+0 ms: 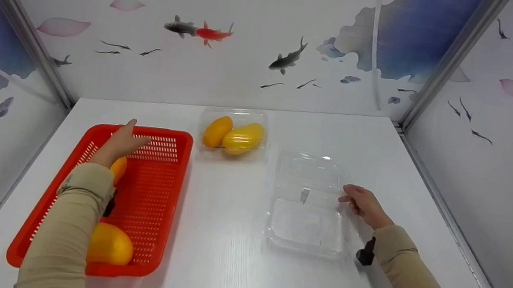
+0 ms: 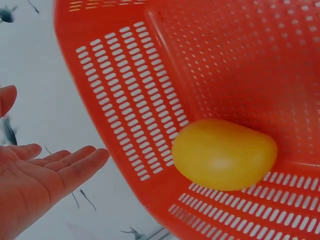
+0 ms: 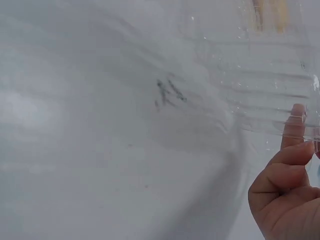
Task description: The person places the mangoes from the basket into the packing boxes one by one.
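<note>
My left hand (image 1: pixel 120 144) is over the far part of a red plastic basket (image 1: pixel 178 193), its fingers extended and holding nothing. Palm and spread fingers of that hand also show in the left wrist view, beside the basket's rim. Inside the basket lie a yellow mango (image 1: pixel 112 244) at the near end and another mango (image 1: pixel 118 170), partly hidden by my left wrist. On the right, an unfolded clear plastic clamshell box (image 1: pixel 307 227) lies on the table with nothing in it. My right hand (image 1: pixel 365 205) pinches its right edge near the hinge, index finger seen through the plastic.
A second clear box (image 1: pixel 236 112) with two mangoes (image 1: pixel 243 138) in it stands at the back middle of the white table (image 1: pixel 219 256). Printed panels (image 1: pixel 244 80) with fish wall in the back and both sides.
</note>
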